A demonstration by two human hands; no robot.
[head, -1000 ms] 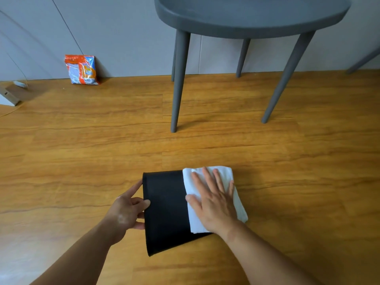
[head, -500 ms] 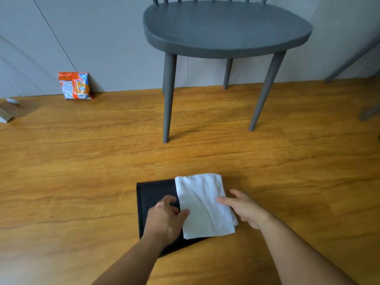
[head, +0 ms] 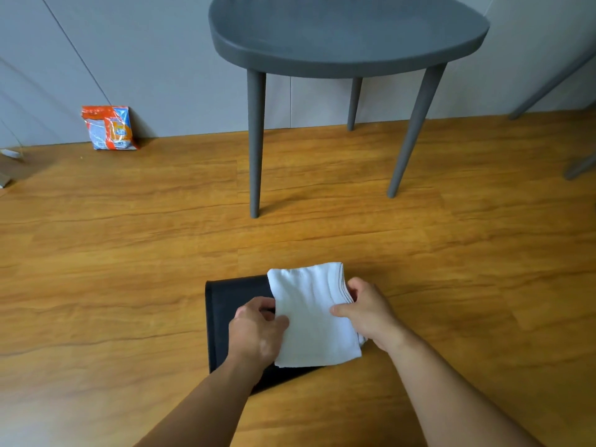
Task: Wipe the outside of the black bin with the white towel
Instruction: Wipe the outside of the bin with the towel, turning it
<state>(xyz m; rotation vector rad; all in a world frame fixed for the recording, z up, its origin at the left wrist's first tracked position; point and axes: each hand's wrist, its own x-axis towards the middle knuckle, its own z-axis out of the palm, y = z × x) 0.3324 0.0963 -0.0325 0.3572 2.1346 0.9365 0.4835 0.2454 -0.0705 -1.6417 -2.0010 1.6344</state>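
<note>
At the far left edge a small pale object (head: pixel 7 153) on the floor (head: pixel 129 253) is cut off and too blurred to name; near it an orange and blue snack packet (head: pixel 109 128) leans against the grey wall. The black bin (head: pixel 225 304) lies on its side on the wooden floor, in the near middle, matt and plain. Its right part is hidden under the towel and its near corner by the left forearm, so which end is the mouth cannot be told. The left hand (head: pixel 258 333) rests on the bin, fingers (head: pixel 254 309) curled at the towel's left edge and thumb laid over it, pinching that edge. The white towel (head: pixel 309 314), folded into a thick rectangle with layered edges, lies on top of the bin. Beyond it stands a grey chair (head: pixel 348 33), its back cut off at the top. The right hand (head: pixel 367 314) grips the towel's right edge, thumb on top and fingers wrapped around the fold. At the far right, grey legs (head: pixel 548 85) of other furniture are cut off.
</note>
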